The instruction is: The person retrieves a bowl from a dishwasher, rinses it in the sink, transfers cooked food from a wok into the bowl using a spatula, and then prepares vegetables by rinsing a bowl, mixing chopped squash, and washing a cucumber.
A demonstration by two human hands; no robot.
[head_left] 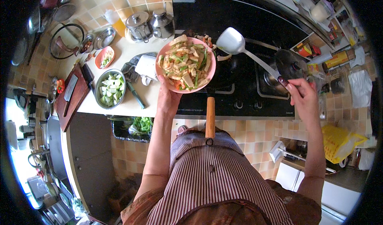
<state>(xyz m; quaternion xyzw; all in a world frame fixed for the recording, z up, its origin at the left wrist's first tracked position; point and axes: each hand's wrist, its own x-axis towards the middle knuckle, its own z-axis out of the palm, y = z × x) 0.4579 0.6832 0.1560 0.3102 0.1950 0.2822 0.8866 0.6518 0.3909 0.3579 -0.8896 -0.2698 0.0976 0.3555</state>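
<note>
My left hand [169,94] holds a pink plate [210,79] from below, its thumb near the rim. Heaped on the plate are light strips, green pieces and bits of orange [185,64]. A metal wok spatula [232,42] is gripped near its dark handle by my right hand [300,94], the blade up and left of the hand, right of the plate. Under the plate, partly hidden, a dark wok [223,75] with a wooden handle [210,114] sits on the black gas stove [191,105]; some food shows in it behind the plate.
To the left are a metal bowl of cut green vegetable [110,105], a peeler or knife with a green handle [136,96], a cleaver [70,88] on a wooden board [79,102], and a small orange dish [100,64]. A lidded pot [287,64] stands on the right burner.
</note>
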